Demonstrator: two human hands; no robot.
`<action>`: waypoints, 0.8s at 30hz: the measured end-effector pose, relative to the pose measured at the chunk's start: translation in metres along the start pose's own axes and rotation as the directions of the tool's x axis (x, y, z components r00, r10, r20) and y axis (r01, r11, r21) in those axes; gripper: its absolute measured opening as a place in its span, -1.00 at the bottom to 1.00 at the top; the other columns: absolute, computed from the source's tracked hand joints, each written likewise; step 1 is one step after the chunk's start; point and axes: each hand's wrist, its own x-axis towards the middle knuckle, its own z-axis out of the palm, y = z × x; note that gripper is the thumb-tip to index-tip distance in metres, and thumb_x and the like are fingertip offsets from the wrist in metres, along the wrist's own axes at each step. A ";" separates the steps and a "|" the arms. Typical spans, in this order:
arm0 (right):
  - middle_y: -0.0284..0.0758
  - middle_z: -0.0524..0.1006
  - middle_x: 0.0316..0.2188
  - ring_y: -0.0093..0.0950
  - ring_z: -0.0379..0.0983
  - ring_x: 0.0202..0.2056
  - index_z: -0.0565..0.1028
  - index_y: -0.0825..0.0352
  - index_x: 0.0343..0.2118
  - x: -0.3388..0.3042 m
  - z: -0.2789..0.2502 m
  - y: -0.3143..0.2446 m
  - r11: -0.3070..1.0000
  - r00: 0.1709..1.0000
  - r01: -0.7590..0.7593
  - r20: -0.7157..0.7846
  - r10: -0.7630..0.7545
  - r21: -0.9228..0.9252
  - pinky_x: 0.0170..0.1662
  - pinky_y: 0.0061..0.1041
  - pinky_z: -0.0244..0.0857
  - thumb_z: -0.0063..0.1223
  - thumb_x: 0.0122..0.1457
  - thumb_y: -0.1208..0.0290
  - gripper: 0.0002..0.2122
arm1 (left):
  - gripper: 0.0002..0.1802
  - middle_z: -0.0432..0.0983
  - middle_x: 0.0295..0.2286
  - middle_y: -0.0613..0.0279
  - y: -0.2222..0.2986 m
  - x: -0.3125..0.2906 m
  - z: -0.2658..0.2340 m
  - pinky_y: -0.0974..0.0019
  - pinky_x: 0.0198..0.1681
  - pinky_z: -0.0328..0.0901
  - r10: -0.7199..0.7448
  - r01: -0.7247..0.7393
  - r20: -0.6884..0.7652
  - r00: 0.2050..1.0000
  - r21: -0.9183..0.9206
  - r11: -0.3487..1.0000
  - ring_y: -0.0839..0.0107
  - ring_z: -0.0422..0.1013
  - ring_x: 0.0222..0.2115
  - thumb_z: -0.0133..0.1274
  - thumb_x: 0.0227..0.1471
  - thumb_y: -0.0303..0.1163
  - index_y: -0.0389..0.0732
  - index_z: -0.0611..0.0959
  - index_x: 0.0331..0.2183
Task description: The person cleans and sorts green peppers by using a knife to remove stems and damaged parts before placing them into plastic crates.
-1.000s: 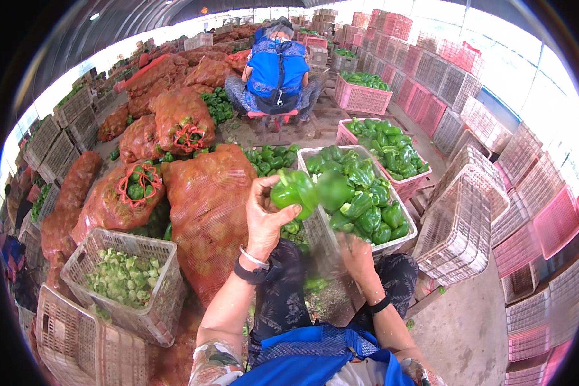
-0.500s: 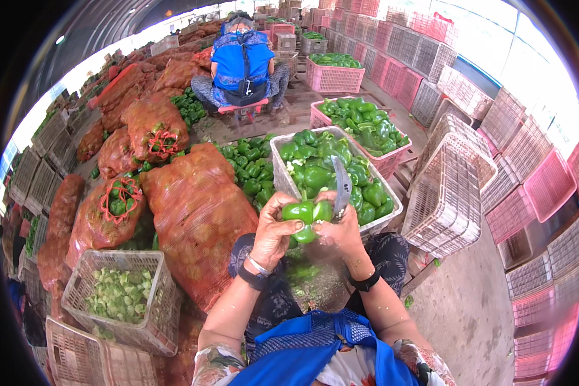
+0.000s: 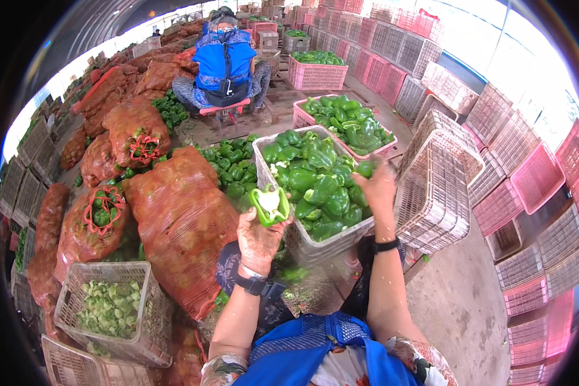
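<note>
My left hand grips a cut green bell pepper, its open side up, showing white pith and seeds. The pepper is just left of a grey-white crate heaped with green peppers. Over that crate's right side is my right hand, smeared by motion. A green pepper piece is at its fingertips; whether the fingers hold it or only touch it I cannot tell. The knife does not show clearly now.
Beyond stands a pink crate of peppers. Red mesh sacks fill the left, beside a crate of pale green cores. Crates are stacked at right. A person in a blue vest sits ahead.
My hands have parted. The left moved slightly left with the opened pepper; the right went right and up over the crate. The knife blade seen before no longer shows.
</note>
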 end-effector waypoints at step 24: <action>0.01 0.51 -0.27 -0.05 0.48 -0.26 0.44 0.41 -0.20 -0.101 0.028 -0.074 0.971 0.862 0.053 0.479 -0.163 0.235 -0.22 -0.16 0.36 0.26 -0.15 0.25 -0.55 | -0.39 0.37 -0.13 0.29 -0.030 -0.020 -0.015 0.41 -0.40 0.32 -0.212 0.229 -0.102 0.972 0.617 0.753 0.46 0.37 -0.24 -0.02 0.11 -0.31 -0.20 0.21 0.16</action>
